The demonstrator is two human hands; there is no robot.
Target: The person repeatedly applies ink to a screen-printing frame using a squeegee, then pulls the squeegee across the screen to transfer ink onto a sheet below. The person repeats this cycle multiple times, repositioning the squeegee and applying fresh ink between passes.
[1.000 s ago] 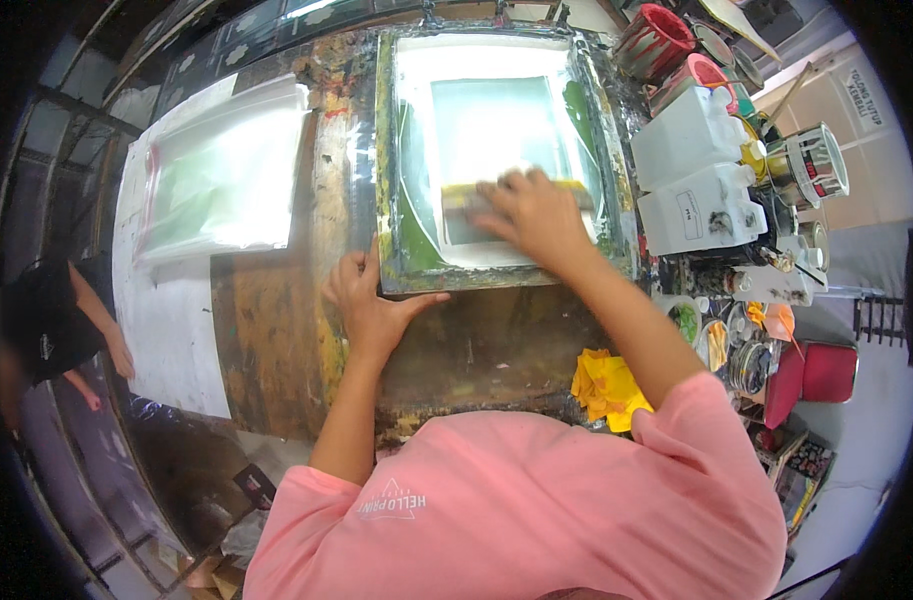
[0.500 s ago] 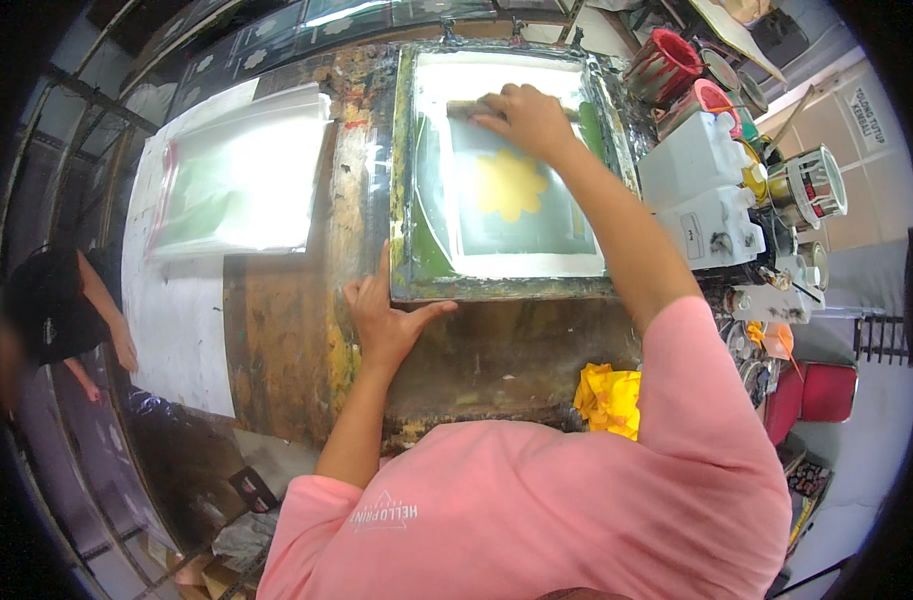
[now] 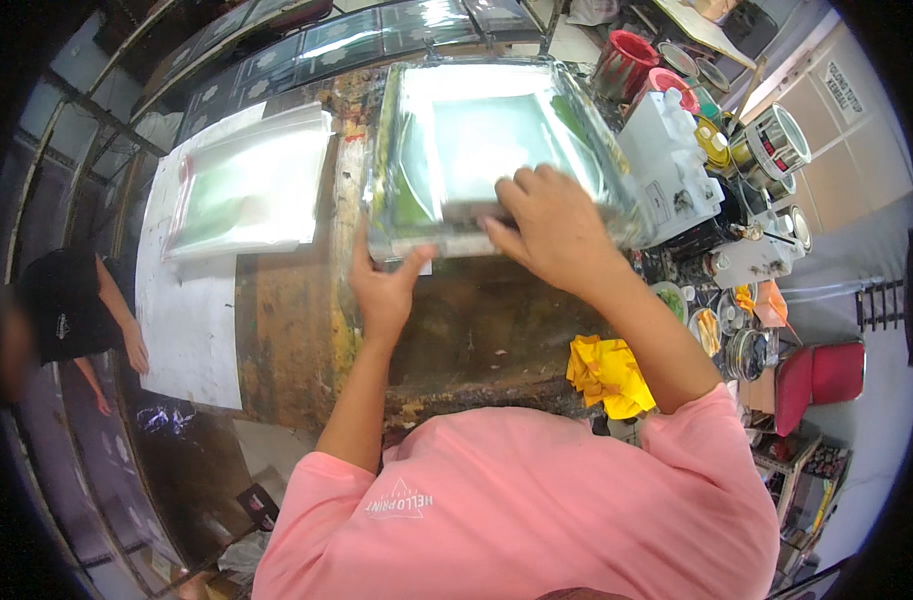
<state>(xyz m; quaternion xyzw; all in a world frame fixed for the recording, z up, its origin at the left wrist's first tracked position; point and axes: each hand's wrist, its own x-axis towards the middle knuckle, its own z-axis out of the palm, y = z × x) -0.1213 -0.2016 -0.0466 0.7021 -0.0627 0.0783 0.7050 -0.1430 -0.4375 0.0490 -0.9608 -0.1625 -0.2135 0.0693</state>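
Note:
A screen-printing frame [image 3: 446, 246] with a pale mesh and green borders [image 3: 408, 200] stands over the table before me, its near edge raised and smeared by motion. At its near left corner my left hand [image 3: 381, 290] grips the frame, thumb along the near edge and fingers up the left side. My right hand [image 3: 556, 222] is closed around a squeegee [image 3: 462, 210], which lies across the near end of the mesh. Glare whitens the mesh, and the yellow flower shape cannot be made out now. What lies under the frame is hidden.
Left, clear plastic sheets [image 3: 251, 185] lie stacked on white paper [image 3: 191, 320]; another person's hand [image 3: 136, 345] is beside it. A crumpled yellow cloth [image 3: 611, 375] lies near my right arm. White jugs [image 3: 668, 170], a red bucket [image 3: 624, 65] and several paint cans crowd the right side.
My right hand has drawn the squeegee from the far end of the mesh to its near end. The frame's near edge has risen with my left hand at its corner.

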